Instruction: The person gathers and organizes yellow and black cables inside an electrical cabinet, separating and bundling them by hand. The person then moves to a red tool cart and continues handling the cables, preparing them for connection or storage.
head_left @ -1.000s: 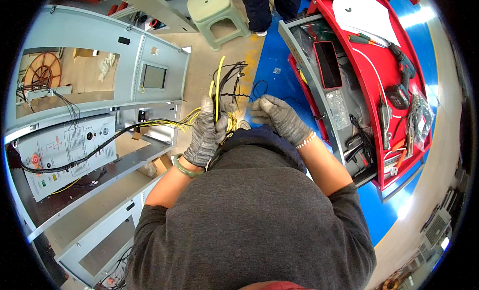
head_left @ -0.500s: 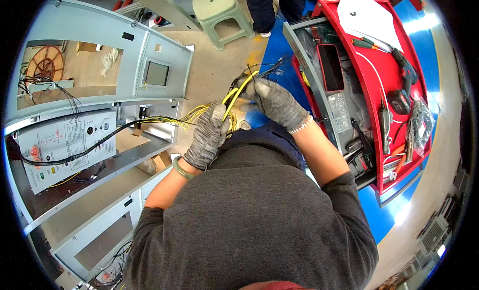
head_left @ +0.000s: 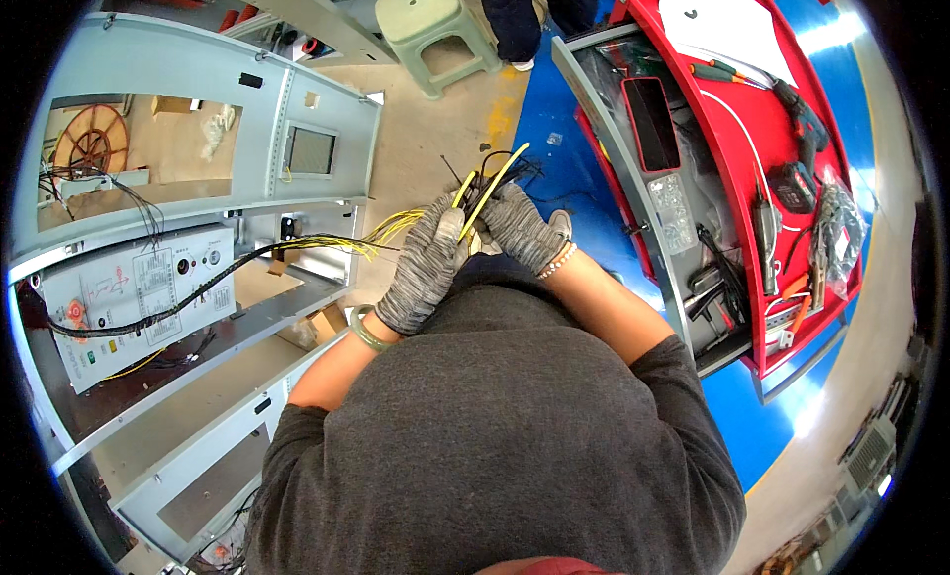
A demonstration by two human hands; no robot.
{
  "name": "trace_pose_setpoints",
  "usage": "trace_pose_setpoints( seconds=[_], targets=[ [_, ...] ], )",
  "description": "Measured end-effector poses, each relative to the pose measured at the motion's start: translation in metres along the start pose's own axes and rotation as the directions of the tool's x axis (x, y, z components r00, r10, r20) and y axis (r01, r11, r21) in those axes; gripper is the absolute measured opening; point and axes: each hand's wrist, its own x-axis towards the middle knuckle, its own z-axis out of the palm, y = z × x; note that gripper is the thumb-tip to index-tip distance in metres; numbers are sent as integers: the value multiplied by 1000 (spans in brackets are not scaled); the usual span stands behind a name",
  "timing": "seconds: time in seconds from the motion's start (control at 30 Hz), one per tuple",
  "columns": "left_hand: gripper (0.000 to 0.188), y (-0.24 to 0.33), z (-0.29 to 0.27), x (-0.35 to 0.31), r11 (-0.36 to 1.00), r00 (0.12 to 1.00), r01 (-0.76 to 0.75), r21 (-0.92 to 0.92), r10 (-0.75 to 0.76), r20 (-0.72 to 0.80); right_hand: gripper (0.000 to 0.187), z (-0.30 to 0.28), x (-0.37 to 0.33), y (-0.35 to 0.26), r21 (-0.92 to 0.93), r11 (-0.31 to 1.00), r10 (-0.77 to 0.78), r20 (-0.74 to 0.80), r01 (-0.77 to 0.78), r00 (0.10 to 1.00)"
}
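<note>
Both my hands wear grey knitted gloves and are together in front of my waist. My left hand (head_left: 422,270) is closed around a bundle of wires with two thick yellow sleeves (head_left: 495,191) standing up out of it. Right beside it, my right hand (head_left: 521,231) has its fingers closed on the black wires (head_left: 492,172) of the same bundle; its fingertips are partly hidden. Loose black ends fan out beyond the gloves. From the left hand, thin yellow wires (head_left: 398,226) run left into a black-sleeved wire harness (head_left: 198,300), which lies across a grey control box (head_left: 148,296).
A grey metal cabinet frame (head_left: 188,60) stands at left. To the right, a red tool cart (head_left: 841,268) has a drawer pulled out, holding a phone (head_left: 649,125); a cordless drill (head_left: 797,169) and screwdrivers lie on top. Ahead are a green stool (head_left: 421,21) and another person's legs (head_left: 510,21).
My right hand has come down and in against the left, its fingers lower on the bundle. The yellow sleeves now stand further apart, and the black ends spread out more.
</note>
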Motion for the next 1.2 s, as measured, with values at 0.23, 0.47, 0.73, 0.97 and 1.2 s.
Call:
trace_pose_setpoints(
  seconds=[0.23,0.47,0.73,0.97,1.2],
  targets=[
    [41,5,-3,-19,900,937,349,-263,-327,124,25,-5,-11,-9,221,966,-145,19,138,989],
    [42,29,-13,-11,730,847,529,-433,-487,214,26,-14,-20,-25,-221,939,-258,54,264,965],
    [41,33,-12,-9,670,852,506,-544,-488,190,17,-11,-31,-16,-411,744,-605,-79,527,792],
    [41,29,-7,-13,802,925,371,-468,-364,110,14,-4,-41,-22,-570,663,-636,-87,486,767],
    [40,46,-18,-6,642,841,534,-550,-468,270,16,-3,-40,-21,-444,795,-469,-19,413,883]
  ],
)
